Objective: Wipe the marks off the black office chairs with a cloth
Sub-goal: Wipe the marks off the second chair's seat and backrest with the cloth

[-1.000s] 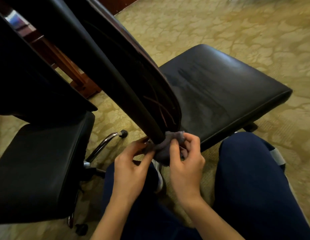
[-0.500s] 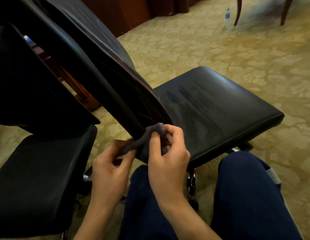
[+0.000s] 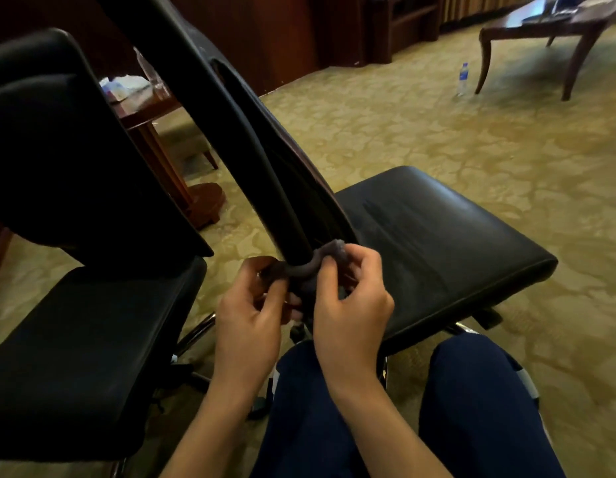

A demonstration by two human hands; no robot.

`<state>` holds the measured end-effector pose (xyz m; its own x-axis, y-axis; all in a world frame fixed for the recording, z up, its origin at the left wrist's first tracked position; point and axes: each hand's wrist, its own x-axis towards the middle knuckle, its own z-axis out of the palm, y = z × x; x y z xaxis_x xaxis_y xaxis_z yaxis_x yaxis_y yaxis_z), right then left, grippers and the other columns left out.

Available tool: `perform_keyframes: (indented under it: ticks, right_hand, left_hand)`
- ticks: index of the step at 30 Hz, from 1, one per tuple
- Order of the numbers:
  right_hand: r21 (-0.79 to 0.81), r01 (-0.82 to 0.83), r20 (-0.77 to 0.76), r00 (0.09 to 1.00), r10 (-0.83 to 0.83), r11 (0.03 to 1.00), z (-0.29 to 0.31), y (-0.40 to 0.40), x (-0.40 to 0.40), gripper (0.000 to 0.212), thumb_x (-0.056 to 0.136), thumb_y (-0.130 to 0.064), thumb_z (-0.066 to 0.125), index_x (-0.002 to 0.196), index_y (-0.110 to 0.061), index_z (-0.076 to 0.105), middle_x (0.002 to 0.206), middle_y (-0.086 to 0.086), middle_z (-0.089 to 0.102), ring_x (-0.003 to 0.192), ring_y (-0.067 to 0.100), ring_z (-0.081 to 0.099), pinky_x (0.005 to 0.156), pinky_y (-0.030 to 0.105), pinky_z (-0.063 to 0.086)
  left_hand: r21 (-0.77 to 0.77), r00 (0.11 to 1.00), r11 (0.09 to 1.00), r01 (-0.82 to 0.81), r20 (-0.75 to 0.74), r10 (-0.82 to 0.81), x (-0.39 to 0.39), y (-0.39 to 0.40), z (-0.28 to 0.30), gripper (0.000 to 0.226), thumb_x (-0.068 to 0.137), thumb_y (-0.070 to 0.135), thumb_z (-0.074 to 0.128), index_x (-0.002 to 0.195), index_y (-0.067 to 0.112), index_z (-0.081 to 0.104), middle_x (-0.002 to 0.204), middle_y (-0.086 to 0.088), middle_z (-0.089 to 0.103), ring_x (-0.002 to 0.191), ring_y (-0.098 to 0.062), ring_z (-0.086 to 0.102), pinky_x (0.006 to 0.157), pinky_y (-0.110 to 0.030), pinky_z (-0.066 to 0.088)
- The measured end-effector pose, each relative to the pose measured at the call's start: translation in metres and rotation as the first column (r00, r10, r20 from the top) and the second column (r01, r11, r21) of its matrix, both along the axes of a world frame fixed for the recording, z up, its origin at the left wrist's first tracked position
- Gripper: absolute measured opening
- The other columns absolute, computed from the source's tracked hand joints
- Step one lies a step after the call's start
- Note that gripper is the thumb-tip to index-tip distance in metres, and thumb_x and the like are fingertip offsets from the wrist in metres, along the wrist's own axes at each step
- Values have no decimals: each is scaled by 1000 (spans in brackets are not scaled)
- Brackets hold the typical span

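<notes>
Both hands, left hand [image 3: 246,313] and right hand [image 3: 351,305], hold cloth [image 3: 313,265] around chair back [image 3: 265,160].

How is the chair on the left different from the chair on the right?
The left chair's seat looks dull and cloth-like; the right chair's seat is shiny and smooth, with faint streaks. No hand touches the left chair; at the right chair's backrest edge, the left hand and right hand hold a cloth wrapped around it. Both are black office chairs.

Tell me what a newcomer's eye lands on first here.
First, the two hands in the centre: the left hand and right hand pinch a grey cloth looped round the lower edge of a black chair backrest. To its right lies that chair's broad black seat, faintly streaked. A water bottle stands far off on the carpet.
</notes>
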<state>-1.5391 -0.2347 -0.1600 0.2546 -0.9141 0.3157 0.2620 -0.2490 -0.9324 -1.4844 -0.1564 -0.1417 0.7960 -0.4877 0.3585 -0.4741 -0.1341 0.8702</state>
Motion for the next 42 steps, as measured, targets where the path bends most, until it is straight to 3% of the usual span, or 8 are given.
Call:
perform_keyframes:
  ticks: [4,8,12,14,17,23,32,42]
  right_hand:
    - [-58,-11,102,995,17,998,21,-1,-3,8,96,-16,61,104,-15,61,88,-5,67,81,10,68,64,16,52]
    - [-99,19,76,997,-12,995,3,2,-11,10,95,-11,61,103,-17,59,87,-5,66,79,7,67,63,12,49]
    - [-119,26,-52,998,-32,993,-27,0,-16,11,95,-11,60,103,-18,57,86,-6,65,78,6,67,61,17,52]
    - [-92,20,-71,997,-26,996,-27,0,-16,10,95,-11,60,103,-17,59,86,-7,65,77,7,66,62,25,55]
    - [-105,26,-26,999,-29,994,-1,-2,-14,10,95,-14,62,103,-19,61,84,-8,65,77,8,66,63,31,55]
    - [-265,29,71,997,-11,964,83,-9,-2,9,95,-20,62,103,-24,60,82,-13,65,78,4,65,66,34,56]
    - [-208,30,61,998,-18,978,49,-3,-1,13,98,-28,56,108,-21,59,89,-8,65,84,9,66,66,37,56]
    - [-320,6,163,985,49,947,142,-11,14,14,96,-21,57,107,-14,62,87,-5,66,80,10,65,69,37,56]
  left_hand:
    - [-123,1000,992,2,3,-1,-1,-2,17,14,98,9,54,102,21,60,87,0,70,74,-21,72,61,-30,60]
    - [-48,998,999,10,-56,-13,-7,0,-2,11,98,13,56,101,22,62,89,1,71,77,-17,72,64,-31,60]
    - [39,995,999,10,-100,-6,-9,2,-29,11,98,12,58,98,21,64,84,0,72,76,-16,73,66,-37,61]
    - [6,994,1000,8,-112,-7,-9,2,-25,13,97,6,58,97,18,64,82,-2,72,74,-18,72,63,-30,59]
    - [-66,999,998,6,-45,-9,-9,1,3,16,97,5,56,98,20,61,85,0,70,75,-17,71,62,-25,57]
    - [-235,996,972,-2,91,24,1,-4,70,10,99,7,53,104,14,59,85,-6,70,72,-21,71,60,-30,59]
    - [-133,999,990,-40,17,43,-9,-1,55,11,97,9,56,95,18,62,84,-2,71,76,-19,72,61,-27,57]
    - [-338,988,940,-45,126,93,-7,-10,124,8,100,10,51,104,9,58,85,-6,67,70,-17,67,60,-23,55]
